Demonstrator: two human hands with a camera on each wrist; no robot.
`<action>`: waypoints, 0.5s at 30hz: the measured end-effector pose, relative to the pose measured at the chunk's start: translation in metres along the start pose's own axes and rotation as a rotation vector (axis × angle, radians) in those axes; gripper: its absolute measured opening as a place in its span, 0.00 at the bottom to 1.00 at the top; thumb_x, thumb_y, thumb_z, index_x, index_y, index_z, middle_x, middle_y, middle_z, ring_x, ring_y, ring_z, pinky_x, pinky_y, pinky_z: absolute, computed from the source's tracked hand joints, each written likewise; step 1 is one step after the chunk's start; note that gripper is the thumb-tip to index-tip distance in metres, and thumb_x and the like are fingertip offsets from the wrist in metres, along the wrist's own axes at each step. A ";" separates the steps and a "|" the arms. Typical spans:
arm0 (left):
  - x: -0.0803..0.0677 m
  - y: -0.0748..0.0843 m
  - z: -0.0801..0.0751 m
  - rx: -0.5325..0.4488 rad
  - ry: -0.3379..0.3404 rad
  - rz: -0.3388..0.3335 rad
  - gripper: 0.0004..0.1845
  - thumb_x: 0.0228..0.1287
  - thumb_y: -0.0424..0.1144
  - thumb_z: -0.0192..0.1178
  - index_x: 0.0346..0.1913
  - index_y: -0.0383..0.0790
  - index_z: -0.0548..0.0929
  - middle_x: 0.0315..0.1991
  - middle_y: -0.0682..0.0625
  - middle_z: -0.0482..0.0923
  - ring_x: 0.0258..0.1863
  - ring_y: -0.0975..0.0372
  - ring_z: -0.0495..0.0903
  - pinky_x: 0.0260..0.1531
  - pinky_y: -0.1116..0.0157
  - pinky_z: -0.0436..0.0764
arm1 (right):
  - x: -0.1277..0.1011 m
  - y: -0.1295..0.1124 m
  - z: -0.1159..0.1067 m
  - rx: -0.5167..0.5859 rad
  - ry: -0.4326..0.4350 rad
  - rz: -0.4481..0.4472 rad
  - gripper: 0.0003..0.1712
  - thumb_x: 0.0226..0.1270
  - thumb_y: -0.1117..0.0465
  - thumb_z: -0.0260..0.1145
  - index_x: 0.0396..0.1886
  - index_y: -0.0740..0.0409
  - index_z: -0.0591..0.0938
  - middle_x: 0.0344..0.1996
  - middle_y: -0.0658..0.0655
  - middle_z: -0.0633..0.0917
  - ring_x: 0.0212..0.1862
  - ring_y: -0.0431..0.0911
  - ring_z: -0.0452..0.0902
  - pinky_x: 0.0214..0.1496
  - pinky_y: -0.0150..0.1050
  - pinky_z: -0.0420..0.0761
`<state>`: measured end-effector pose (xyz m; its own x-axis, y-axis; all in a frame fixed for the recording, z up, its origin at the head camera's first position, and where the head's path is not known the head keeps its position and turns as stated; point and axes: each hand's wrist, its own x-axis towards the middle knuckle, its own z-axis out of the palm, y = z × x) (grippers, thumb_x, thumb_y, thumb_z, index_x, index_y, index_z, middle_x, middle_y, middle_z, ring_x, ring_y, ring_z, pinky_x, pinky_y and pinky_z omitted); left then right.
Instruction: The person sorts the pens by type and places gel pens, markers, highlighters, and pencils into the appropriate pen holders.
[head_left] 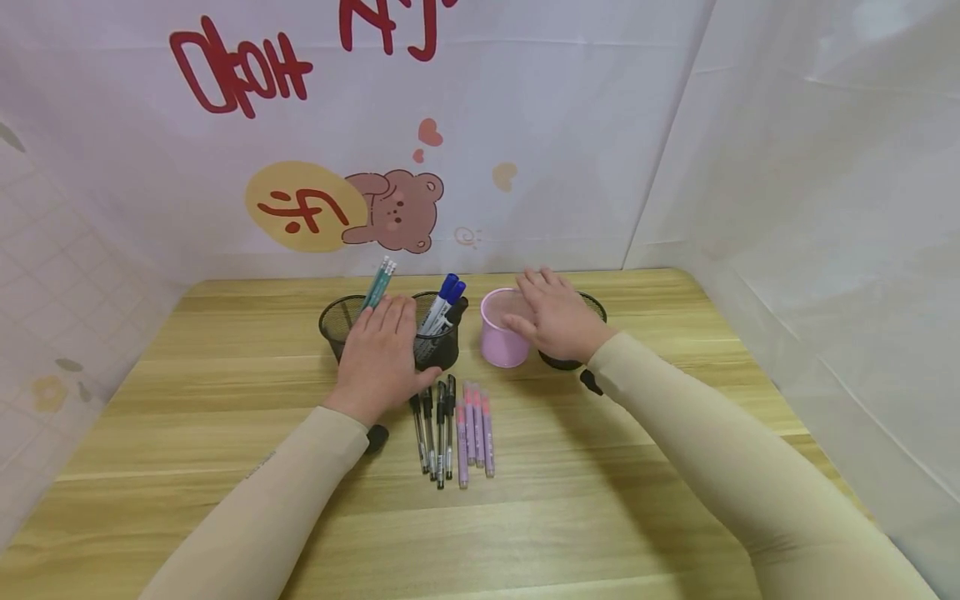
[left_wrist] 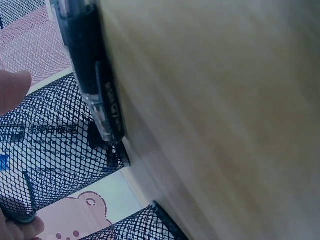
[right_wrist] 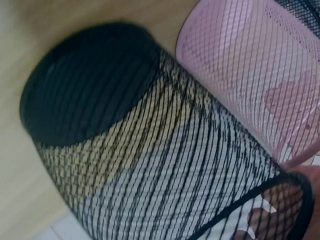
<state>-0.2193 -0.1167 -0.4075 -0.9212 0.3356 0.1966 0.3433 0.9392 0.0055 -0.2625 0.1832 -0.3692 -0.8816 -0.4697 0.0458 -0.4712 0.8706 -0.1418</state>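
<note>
My left hand (head_left: 381,358) is over two black mesh pen cups, fingers extended. The left cup (head_left: 331,332) holds teal pencils (head_left: 377,286); the other cup (head_left: 444,355) holds whiteboard markers (head_left: 444,304) with blue and black caps. My right hand (head_left: 558,317) spreads over a pink mesh cup (head_left: 501,346) and a third black mesh cup (head_left: 597,305), which it partly hides. In the right wrist view, that black cup (right_wrist: 150,145) stands beside the pink one (right_wrist: 225,75), and I see nothing inside it. Whether either hand touches the rims, I cannot tell.
Several black-capped gel pens (head_left: 440,433) lie in a row on the wooden table (head_left: 525,533). Beside them lie several purple pens (head_left: 477,433) with pink upper parts. A white printed curtain (head_left: 570,125) hangs behind the cups and along both sides.
</note>
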 end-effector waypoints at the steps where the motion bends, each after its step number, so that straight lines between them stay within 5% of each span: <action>1: 0.000 0.000 0.000 0.000 0.000 0.000 0.65 0.58 0.74 0.66 0.83 0.31 0.54 0.83 0.36 0.57 0.84 0.43 0.55 0.84 0.43 0.52 | 0.000 0.001 -0.002 -0.007 -0.014 -0.004 0.50 0.82 0.34 0.51 0.83 0.69 0.57 0.83 0.70 0.57 0.84 0.69 0.46 0.86 0.64 0.47; 15: 0.001 0.001 0.000 0.011 -0.009 -0.001 0.64 0.60 0.74 0.65 0.83 0.31 0.54 0.82 0.36 0.58 0.84 0.43 0.55 0.84 0.43 0.52 | -0.001 0.013 0.003 -0.001 -0.076 -0.051 0.51 0.81 0.33 0.51 0.83 0.69 0.56 0.83 0.70 0.58 0.84 0.70 0.46 0.85 0.66 0.49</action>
<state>-0.2200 -0.1149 -0.4076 -0.9230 0.3357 0.1881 0.3409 0.9401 -0.0052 -0.2678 0.1940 -0.3743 -0.8518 -0.5234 -0.0226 -0.5156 0.8452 -0.1407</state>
